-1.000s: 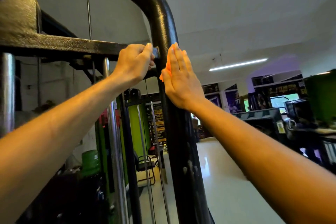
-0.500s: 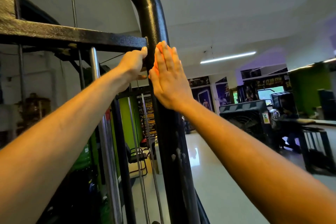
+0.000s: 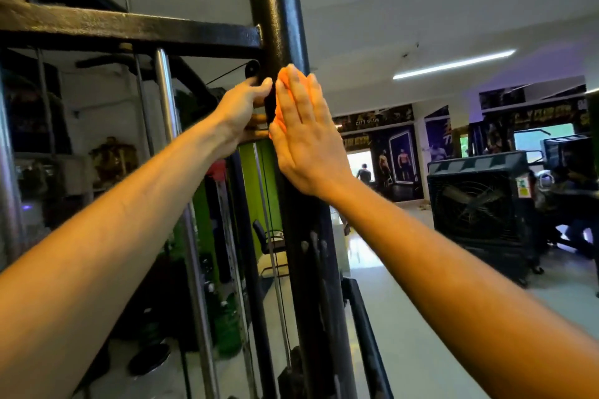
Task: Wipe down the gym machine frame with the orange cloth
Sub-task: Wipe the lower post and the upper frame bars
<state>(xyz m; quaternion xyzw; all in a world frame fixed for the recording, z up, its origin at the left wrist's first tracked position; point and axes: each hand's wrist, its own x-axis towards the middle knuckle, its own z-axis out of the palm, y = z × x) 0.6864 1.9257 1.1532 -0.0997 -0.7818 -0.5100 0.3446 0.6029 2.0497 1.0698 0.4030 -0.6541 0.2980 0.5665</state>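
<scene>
Pressing flat-fingered, the right hand [image 3: 306, 136] pins a bright orange cloth [image 3: 281, 84] against the black frame post [image 3: 278, 10], left hand [image 3: 241, 110] gripping it.

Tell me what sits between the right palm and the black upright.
The orange cloth, pressed flat by the right hand against the upright; head view shows it.

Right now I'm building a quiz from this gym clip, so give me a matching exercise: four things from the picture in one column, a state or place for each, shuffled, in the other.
Things:
1. left hand
2. right hand
3. orange cloth
4. cooler fan

States or places:
A. standing on the floor at far right
B. flat, fingers straight, pressing on the upright post
C. sandwiched between palm and post
D. fingers curled round the post's left side

Pairs: 1-D, 2-B, 3-C, 4-A
</scene>
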